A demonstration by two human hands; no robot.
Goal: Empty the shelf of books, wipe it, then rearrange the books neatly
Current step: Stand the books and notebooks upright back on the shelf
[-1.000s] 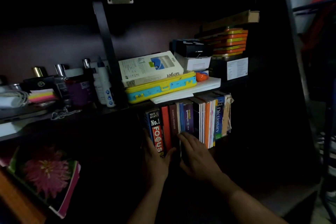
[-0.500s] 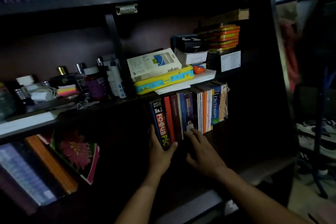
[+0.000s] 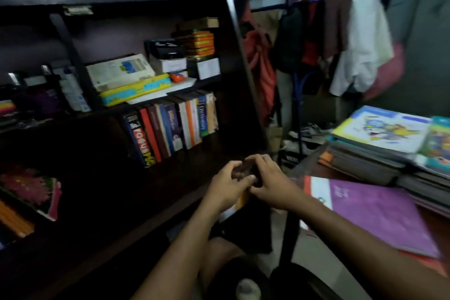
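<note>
— Upright row of paperback and hardback books [image 3: 170,126], spines out, sitting on the dark wooden shelf [image 3: 117,202], up and to the left of both hands. Leaning a little to the left, with the black "FOCUS" volume [image 3: 140,140] at the near end and the blue dictionary [image 3: 202,117] toward the far end.

— And the hands?

— Meeting in front of the shelf edge, well apart from the row. Left hand [image 3: 229,187] curling its fingers loosely, thumb reaching toward the right hand [image 3: 270,181]. Right hand arching its fingers over something dark between the two. Too dim and blurred to tell whether either is gripping it, or what it is.

— Anything just below them?

— A sliver of orange and white showing under the left palm, not identifiable.

— To the right?

— Lying flat just beside the right forearm, a purple softcover workbook [image 3: 379,212]. Farther right, a stack of colourful children's books and grey folders [image 3: 379,151].

— Above the row?

— Resting on the next board up, a yellow and blue plastic case [image 3: 136,90] under a white box [image 3: 119,70]; beyond them, orange-striped tins [image 3: 199,42].
</note>
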